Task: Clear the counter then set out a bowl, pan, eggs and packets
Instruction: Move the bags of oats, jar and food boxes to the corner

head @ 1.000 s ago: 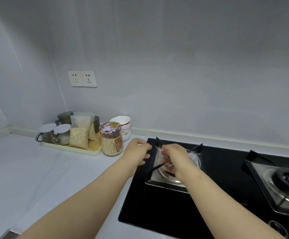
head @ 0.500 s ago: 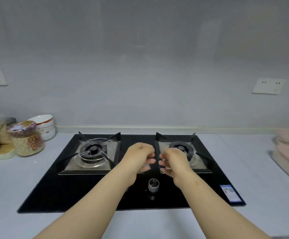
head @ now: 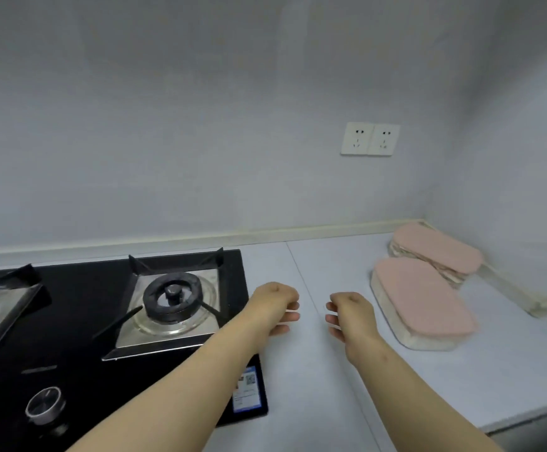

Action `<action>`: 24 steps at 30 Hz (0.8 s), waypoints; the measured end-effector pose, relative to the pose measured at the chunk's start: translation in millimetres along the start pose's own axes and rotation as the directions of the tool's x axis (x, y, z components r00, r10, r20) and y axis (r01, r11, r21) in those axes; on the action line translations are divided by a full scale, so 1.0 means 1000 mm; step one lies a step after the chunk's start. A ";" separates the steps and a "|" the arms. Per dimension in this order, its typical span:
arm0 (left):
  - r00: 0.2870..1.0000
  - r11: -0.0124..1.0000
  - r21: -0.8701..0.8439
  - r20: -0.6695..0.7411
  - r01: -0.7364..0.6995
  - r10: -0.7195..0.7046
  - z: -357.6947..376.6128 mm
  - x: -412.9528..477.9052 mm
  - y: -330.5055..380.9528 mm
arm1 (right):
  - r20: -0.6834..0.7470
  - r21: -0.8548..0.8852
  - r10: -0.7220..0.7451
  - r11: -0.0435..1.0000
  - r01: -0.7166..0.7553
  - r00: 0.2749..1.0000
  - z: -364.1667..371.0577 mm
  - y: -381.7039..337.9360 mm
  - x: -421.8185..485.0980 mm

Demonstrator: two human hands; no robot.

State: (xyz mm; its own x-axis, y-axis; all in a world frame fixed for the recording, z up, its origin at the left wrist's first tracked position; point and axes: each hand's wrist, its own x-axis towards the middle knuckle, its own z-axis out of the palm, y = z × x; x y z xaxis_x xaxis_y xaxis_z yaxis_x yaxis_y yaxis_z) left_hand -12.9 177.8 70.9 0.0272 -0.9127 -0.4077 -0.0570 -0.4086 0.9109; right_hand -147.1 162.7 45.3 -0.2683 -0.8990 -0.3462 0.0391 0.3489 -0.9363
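Observation:
My left hand [head: 273, 306] hovers over the white counter [head: 314, 370] just right of the stove's edge. My right hand [head: 350, 316] hovers a short gap to its right. The two hands face each other with fingers loosely curled, and I see nothing held in either. No bowl, pan, eggs or packets are in this view.
The black gas stove [head: 79, 347] fills the left, with its right burner [head: 172, 298] and a knob [head: 43, 404] near the front. Two pink-lidded containers [head: 423, 301] [head: 436, 251] stand in the right corner. A double wall socket [head: 370, 139] sits above the counter.
My view has swung right, from the jar tray and bowls, across the stove, to the counter's right end. My hands travelled with it and are now farther apart.

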 end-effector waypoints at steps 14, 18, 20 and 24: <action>0.982 0.948 0.296 0.174 -0.120 0.070 0.155 0.143 0.032 | -0.670 -0.029 0.238 0.938 -0.346 0.703 -0.127 0.001 0.118; 0.964 0.891 0.394 0.222 -0.225 0.145 0.176 0.177 0.040 | -0.615 -0.020 0.279 0.929 -0.369 0.737 -0.129 0.015 0.147; 0.964 0.876 0.420 0.216 -0.235 0.155 0.184 0.194 0.044 | -0.604 -0.099 0.230 0.928 -0.358 0.763 -0.131 0.021 0.155; 0.974 0.884 0.424 0.188 -0.199 0.129 0.201 0.218 0.050 | -0.516 -0.217 0.121 0.939 -0.266 0.848 -0.143 0.027 0.176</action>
State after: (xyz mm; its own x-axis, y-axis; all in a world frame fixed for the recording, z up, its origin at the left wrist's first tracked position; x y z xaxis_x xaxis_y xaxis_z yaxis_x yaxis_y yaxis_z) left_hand -210.5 -42.5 15.1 -0.1682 -0.9417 -0.2914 -0.4786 -0.1805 0.8593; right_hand -331.0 52.0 -32.9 -0.7196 -0.5832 -0.3768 -0.1005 0.6244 -0.7746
